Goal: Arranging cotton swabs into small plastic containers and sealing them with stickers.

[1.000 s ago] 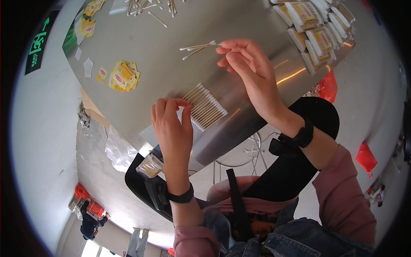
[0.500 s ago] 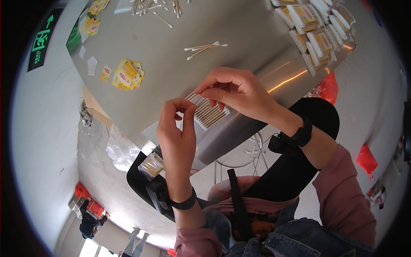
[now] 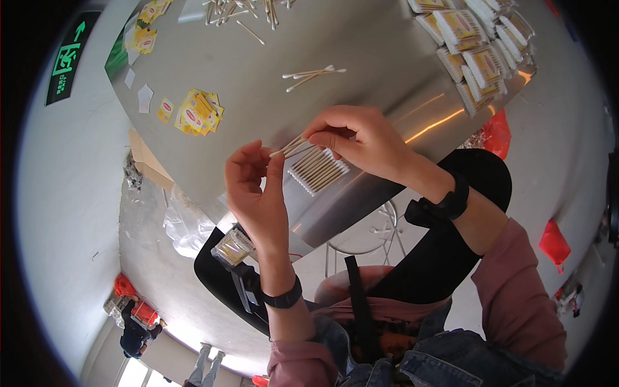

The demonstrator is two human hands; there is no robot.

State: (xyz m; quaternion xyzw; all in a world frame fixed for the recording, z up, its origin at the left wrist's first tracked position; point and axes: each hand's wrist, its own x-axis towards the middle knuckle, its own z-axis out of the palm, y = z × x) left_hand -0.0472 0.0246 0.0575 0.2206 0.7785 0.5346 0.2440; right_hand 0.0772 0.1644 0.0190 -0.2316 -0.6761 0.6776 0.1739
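Right grip [image 3: 307, 137] pinching a few cotton swabs [image 3: 291, 148] aligned eight-to-two o'clock, I have the near-parallel swab row [image 3: 318, 172] on the worktop [image 3: 251, 77] at five o'clock, nearer than to my left grip [image 3: 273, 155], whose closure I cannot tell.

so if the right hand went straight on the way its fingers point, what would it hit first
Probably the left hand, which sits ahead of the right hand at the other end of the swabs between them; depth is hard to judge here.

Two hands [image 3: 258, 193], two black wristbands [image 3: 284, 298] and one green sign [image 3: 65, 59] show.
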